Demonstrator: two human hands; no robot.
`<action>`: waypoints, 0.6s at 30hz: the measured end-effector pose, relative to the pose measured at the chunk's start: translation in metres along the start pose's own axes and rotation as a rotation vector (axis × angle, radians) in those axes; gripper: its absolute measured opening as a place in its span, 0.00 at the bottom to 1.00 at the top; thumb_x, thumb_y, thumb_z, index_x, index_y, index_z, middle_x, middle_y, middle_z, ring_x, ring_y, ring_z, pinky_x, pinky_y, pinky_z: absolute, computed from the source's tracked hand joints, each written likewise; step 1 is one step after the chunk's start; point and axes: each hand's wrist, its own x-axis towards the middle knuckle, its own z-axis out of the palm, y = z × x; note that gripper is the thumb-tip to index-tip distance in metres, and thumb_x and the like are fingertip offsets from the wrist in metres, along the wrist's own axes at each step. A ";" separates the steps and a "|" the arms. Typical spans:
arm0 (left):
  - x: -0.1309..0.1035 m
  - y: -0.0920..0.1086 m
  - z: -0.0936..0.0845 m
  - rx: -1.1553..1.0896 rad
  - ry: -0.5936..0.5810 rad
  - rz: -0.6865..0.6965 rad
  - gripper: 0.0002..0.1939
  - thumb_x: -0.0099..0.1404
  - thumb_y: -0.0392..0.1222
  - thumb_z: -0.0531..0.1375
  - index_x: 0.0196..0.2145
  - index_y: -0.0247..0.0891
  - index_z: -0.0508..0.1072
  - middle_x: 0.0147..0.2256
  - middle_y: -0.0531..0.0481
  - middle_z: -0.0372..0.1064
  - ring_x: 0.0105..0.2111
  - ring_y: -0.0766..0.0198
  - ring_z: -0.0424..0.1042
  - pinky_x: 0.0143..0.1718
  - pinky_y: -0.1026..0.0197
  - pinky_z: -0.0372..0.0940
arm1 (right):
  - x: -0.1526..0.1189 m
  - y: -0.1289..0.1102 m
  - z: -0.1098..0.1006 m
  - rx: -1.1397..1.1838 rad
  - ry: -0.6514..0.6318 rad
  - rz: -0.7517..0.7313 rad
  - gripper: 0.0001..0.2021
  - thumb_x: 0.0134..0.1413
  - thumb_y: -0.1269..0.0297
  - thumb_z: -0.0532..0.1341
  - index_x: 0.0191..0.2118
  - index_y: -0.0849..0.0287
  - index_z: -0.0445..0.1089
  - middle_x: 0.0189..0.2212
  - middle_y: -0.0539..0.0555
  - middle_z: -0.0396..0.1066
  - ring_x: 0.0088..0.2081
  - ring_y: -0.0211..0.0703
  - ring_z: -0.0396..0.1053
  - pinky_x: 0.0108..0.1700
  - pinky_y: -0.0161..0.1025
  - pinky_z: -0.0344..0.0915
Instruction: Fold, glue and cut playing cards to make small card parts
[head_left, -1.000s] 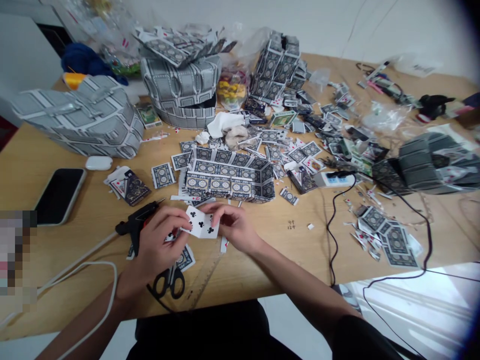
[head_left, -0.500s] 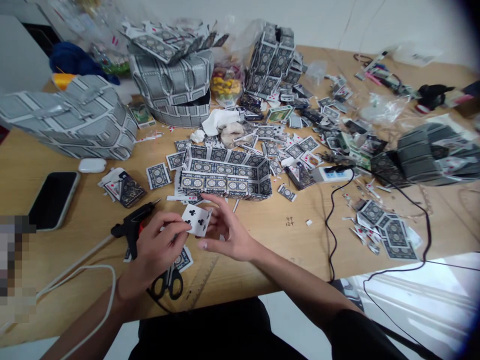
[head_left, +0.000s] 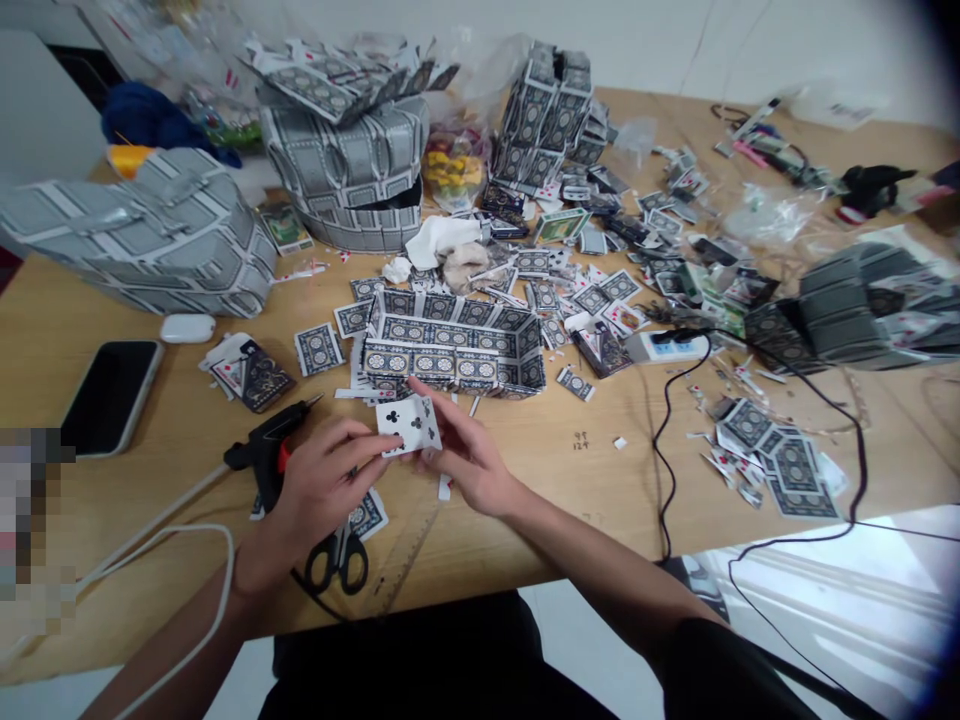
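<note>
Phone [head_left: 112, 397] flat, far left. Glue gun [head_left: 262, 447] on table [head_left: 544, 440], just beside left hand [head_left: 319, 475]. Left hand pinches card [head_left: 406, 430] at its left end. Scissors [head_left: 340, 548] below left hand, near table edge. Card creased, clubs side showing, between both hands, near side of tray [head_left: 431, 366]. Right hand [head_left: 476, 465]: thumb and fingers on card's right end. Power strip [head_left: 651, 350], then loose cards [head_left: 795, 472], well right.
</note>
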 end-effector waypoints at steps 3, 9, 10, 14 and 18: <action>-0.001 -0.002 0.001 -0.023 -0.001 -0.003 0.11 0.74 0.30 0.67 0.50 0.42 0.82 0.43 0.52 0.77 0.40 0.66 0.80 0.43 0.65 0.72 | 0.000 -0.005 -0.002 -0.055 -0.012 0.020 0.37 0.69 0.64 0.63 0.79 0.50 0.55 0.44 0.54 0.76 0.39 0.46 0.72 0.44 0.45 0.76; -0.001 -0.001 0.003 -0.062 0.048 -0.025 0.09 0.74 0.32 0.68 0.49 0.43 0.83 0.44 0.52 0.79 0.41 0.67 0.81 0.44 0.67 0.74 | 0.001 -0.006 -0.001 -0.002 -0.014 0.043 0.35 0.72 0.61 0.61 0.79 0.55 0.54 0.37 0.53 0.78 0.37 0.48 0.76 0.43 0.47 0.76; -0.001 -0.001 0.003 -0.071 0.060 -0.036 0.08 0.74 0.32 0.68 0.48 0.43 0.83 0.44 0.52 0.79 0.41 0.67 0.81 0.44 0.67 0.74 | 0.001 -0.005 0.000 0.017 -0.019 0.038 0.34 0.73 0.60 0.61 0.79 0.56 0.53 0.36 0.52 0.78 0.37 0.47 0.77 0.43 0.47 0.77; -0.001 0.000 0.004 -0.114 0.079 -0.108 0.03 0.74 0.35 0.69 0.43 0.42 0.83 0.41 0.53 0.81 0.41 0.65 0.82 0.44 0.65 0.74 | 0.000 -0.003 0.002 0.037 -0.043 0.007 0.32 0.75 0.58 0.62 0.77 0.54 0.55 0.40 0.53 0.78 0.39 0.46 0.78 0.43 0.45 0.78; -0.001 0.004 0.004 -0.162 0.058 -0.204 0.01 0.74 0.36 0.69 0.41 0.41 0.81 0.38 0.52 0.81 0.39 0.63 0.81 0.44 0.63 0.74 | -0.001 0.000 0.005 -0.005 -0.040 -0.033 0.30 0.74 0.62 0.65 0.75 0.51 0.57 0.47 0.55 0.78 0.42 0.43 0.79 0.43 0.41 0.78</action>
